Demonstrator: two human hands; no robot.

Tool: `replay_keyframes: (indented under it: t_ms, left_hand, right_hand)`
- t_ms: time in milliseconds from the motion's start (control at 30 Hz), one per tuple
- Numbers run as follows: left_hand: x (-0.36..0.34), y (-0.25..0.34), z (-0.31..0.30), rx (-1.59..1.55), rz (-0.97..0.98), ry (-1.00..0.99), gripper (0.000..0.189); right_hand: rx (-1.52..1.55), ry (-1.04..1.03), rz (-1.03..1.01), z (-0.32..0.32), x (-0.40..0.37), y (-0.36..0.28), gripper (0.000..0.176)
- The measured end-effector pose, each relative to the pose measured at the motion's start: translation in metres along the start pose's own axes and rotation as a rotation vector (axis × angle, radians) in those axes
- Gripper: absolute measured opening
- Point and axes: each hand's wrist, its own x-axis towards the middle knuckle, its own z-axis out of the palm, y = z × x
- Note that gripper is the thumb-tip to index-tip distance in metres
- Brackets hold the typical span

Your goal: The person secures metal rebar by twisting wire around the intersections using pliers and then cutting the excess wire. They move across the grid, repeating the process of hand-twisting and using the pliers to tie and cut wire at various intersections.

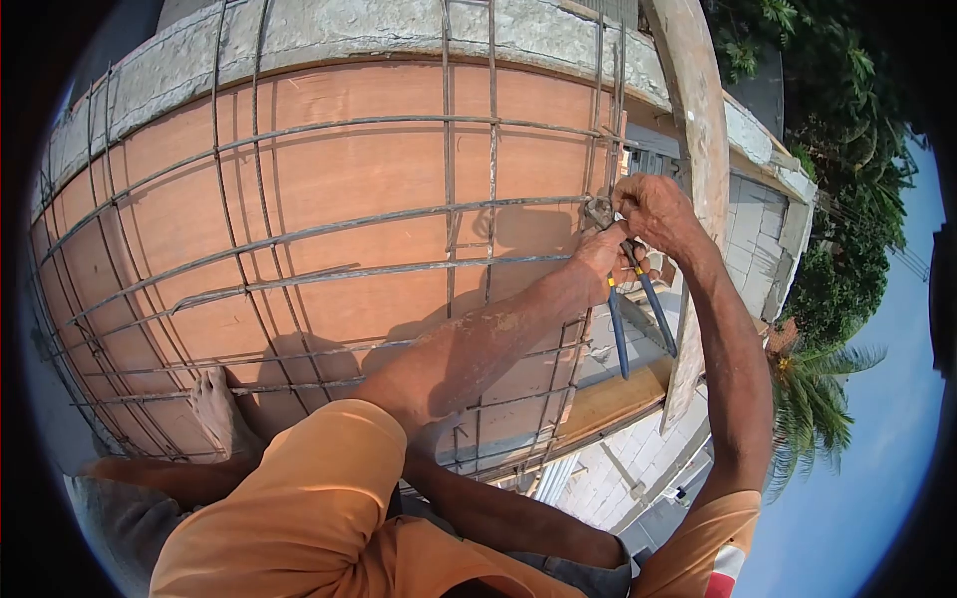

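Pliers with blue and yellow handles (618, 329) hang down from my left hand (602, 251), whose fingers are bent around their upper part. My right hand (653, 211) is just above and to the right, its fingers pinched together close to a rebar crossing (598, 207). What the right fingertips hold is too small to make out. The jaws of the pliers are mostly hidden by my hands. Both hands are at the right edge of a rebar grid (364, 215) that lies over an orange-brown plywood panel (349, 159).
A rough concrete edge (349, 32) runs along the top. A wooden beam (703, 120) slants down just right of my hands. My bare foot (214, 404) rests at the lower left by the bars. Block walls (753, 224) and palm trees (812, 399) stand beyond.
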Motion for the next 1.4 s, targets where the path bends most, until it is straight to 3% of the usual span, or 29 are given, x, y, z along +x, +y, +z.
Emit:
replay_keyframes:
  t_ms: [67,133,267,333,467,533,600,633,700,733,800,867,933,1100,1267,1400]
  left_hand:
    - [-0.001,-0.001,-0.005,0.020,-0.021,-0.007,0.029]
    - [0.002,-0.001,-0.008,-0.009,-0.027,-0.020,0.025]
    - [0.003,-0.005,-0.012,-0.007,0.012,-0.062,0.025]
    - [0.007,-0.003,-0.016,0.001,0.013,-0.146,0.024]
    - [-0.001,0.001,-0.005,-0.049,0.010,-0.054,0.020]
    - [-0.003,0.004,-0.003,-0.014,-0.004,-0.011,0.020]
    - [-0.006,0.001,-0.001,-0.040,-0.012,0.001,0.021]
    - [-0.005,0.002,0.002,-0.059,-0.016,0.004,0.023]
    - [-0.006,-0.001,0.006,-0.106,-0.004,0.014,0.025]
    - [-0.006,-0.002,0.007,-0.105,-0.009,0.012,0.025]
    - [-0.006,-0.001,0.007,-0.055,0.006,0.025,0.023]
    - [0.000,-0.002,0.000,-0.049,-0.015,0.017,0.024]
    - [-0.006,0.003,0.006,-0.043,-0.041,0.005,0.026]
    - [-0.011,0.009,0.000,0.059,-0.014,0.102,0.041]
    - [-0.008,0.012,0.001,0.098,-0.040,0.085,0.041]
    - [-0.009,0.009,0.005,0.029,-0.013,0.083,0.039]
  right_hand:
    - [0.115,-0.007,0.032,0.004,-0.003,-0.001,0.010]
    - [-0.011,0.069,-0.083,0.009,-0.005,-0.001,0.012]
    - [-0.116,0.000,-0.070,0.010,-0.013,-0.007,0.014]
    - [-0.036,-0.077,0.047,0.005,-0.015,-0.006,0.018]
    - [-0.056,-0.010,0.038,0.007,-0.041,-0.010,0.023]
    - [-0.032,0.419,0.156,0.013,-0.075,-0.021,0.044]
    - [-0.072,0.266,0.260,0.019,-0.116,-0.040,0.068]
    - [-0.072,0.271,0.263,0.027,-0.133,-0.049,0.068]
    - [-0.446,0.144,0.261,0.050,-0.157,-0.061,0.076]
    - [-0.447,0.144,0.266,0.059,-0.155,-0.059,0.076]
    - [-0.448,0.154,0.462,0.073,-0.148,-0.055,0.080]
    - [-0.448,0.160,0.494,0.071,-0.142,-0.056,0.080]
    - [-0.394,0.039,0.551,0.065,-0.142,-0.056,0.074]
    - [-0.383,0.175,0.510,0.109,-0.145,-0.040,0.074]
    - [-0.475,0.349,0.507,0.138,-0.143,-0.027,0.070]
    - [-0.441,0.185,0.564,0.105,-0.145,-0.035,0.068]
